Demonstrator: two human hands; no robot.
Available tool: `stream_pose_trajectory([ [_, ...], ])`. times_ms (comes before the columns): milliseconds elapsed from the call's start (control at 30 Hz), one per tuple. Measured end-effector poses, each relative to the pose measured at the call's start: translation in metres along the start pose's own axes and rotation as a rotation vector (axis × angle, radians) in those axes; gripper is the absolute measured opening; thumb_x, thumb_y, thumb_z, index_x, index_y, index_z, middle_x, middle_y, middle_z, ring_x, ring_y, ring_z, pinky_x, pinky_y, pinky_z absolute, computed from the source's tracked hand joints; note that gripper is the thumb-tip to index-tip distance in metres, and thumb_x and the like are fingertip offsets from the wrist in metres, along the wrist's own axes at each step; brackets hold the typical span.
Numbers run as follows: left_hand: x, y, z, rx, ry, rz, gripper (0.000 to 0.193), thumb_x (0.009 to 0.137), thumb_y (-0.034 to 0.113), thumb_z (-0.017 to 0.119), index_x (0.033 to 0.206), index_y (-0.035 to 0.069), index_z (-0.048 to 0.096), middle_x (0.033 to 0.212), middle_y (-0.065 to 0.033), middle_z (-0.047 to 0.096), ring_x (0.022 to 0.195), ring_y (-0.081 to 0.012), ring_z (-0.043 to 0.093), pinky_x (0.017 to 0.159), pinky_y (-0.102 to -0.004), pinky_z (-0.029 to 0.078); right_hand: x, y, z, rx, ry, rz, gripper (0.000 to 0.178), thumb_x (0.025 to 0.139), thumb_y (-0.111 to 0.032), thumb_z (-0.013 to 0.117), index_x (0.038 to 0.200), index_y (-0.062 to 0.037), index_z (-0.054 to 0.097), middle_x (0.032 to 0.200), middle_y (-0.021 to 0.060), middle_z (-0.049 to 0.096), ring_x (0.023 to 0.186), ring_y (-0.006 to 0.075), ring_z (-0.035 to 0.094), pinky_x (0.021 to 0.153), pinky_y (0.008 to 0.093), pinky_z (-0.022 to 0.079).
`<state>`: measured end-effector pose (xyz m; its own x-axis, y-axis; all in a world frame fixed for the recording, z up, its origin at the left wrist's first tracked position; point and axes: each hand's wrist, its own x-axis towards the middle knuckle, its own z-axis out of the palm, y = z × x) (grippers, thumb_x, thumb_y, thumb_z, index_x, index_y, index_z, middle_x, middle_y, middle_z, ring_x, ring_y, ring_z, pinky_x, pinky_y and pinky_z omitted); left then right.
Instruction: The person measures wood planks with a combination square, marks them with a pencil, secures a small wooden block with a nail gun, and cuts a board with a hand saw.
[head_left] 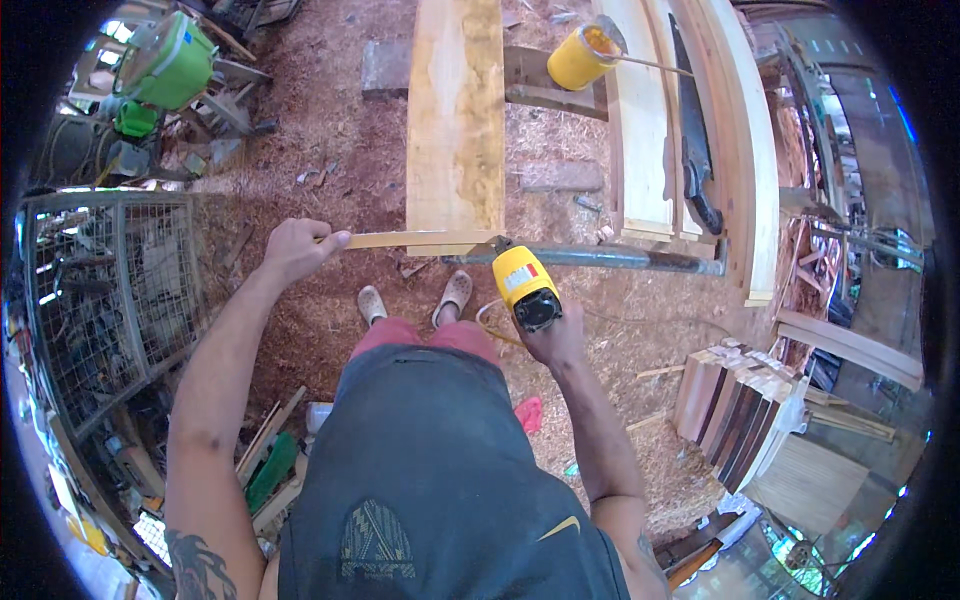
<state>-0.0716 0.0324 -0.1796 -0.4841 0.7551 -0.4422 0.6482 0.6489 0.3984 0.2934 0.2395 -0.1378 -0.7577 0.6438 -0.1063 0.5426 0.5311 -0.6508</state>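
My left hand (298, 250) is closed around the left end of a thin, light wooden strip (400, 239). The strip lies crosswise over the near end of a wide pale plank (455, 120), which has darker stains down its face. In my right hand (560, 337) is a yellow and black nail gun (522, 280), gripped below its body. Its nose meets the right end of the strip, near the plank's right corner. The tool's body hides most of my right fingers.
Right of the plank, a yellow container (577, 62) with a stick in it sits on a wooden crosspiece. Long boards (640, 130) carry a handsaw (692, 150). A metal pipe (620, 258) runs under the board ends. Cut wood blocks (735, 405) are stacked at right; a wire cage (110, 290) stands at left.
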Motion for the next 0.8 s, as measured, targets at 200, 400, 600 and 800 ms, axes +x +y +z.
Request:
stream_pose_trajectory([
  [200,-0.001,0.003,-0.003,0.026,-0.014,-0.005,0.055,0.09,0.061,0.058,0.077,0.011,0.075,0.068,-0.016,0.067,0.073,-0.0362,0.067,0.068,-0.049,0.05,0.005,-0.006,-0.007,0.021,-0.041,0.042,0.047,0.072,-0.017,0.085,0.114,-0.0055,0.069,0.088,0.0177,0.074,0.082,0.0338,0.074,0.07,0.0412,0.059],
  [400,-0.001,0.001,-0.004,-0.002,-0.038,-0.004,0.053,0.09,0.062,0.059,0.086,0.013,0.079,0.072,-0.0168,0.068,0.076,-0.0363,0.068,0.071,-0.0479,0.051,0.01,-0.01,-0.008,-0.002,-0.106,0.095,0.049,0.072,-0.023,0.086,0.116,-0.0073,0.069,0.084,0.0177,0.074,0.078,0.0347,0.074,0.067,0.0426,0.059],
  [600,0.0,0.008,-0.011,-0.01,-0.108,-0.037,0.051,0.09,0.061,0.059,0.089,0.014,0.079,0.073,-0.0161,0.069,0.076,-0.0357,0.068,0.072,-0.0474,0.052,0.012,-0.012,-0.007,-0.058,-0.097,0.097,0.052,0.073,-0.032,0.085,0.117,-0.008,0.069,0.082,0.0184,0.073,0.075,0.0359,0.073,0.065,0.0452,0.058],
  [800,-0.003,0.005,-0.01,0.0,-0.096,-0.034,0.051,0.091,0.06,0.059,0.088,0.013,0.079,0.072,-0.0165,0.068,0.075,-0.036,0.068,0.071,-0.0479,0.052,0.014,-0.008,-0.008,-0.041,-0.126,0.055,0.055,0.072,-0.034,0.086,0.117,-0.0067,0.068,0.08,0.0175,0.073,0.073,0.0362,0.072,0.064,0.0456,0.059],
])
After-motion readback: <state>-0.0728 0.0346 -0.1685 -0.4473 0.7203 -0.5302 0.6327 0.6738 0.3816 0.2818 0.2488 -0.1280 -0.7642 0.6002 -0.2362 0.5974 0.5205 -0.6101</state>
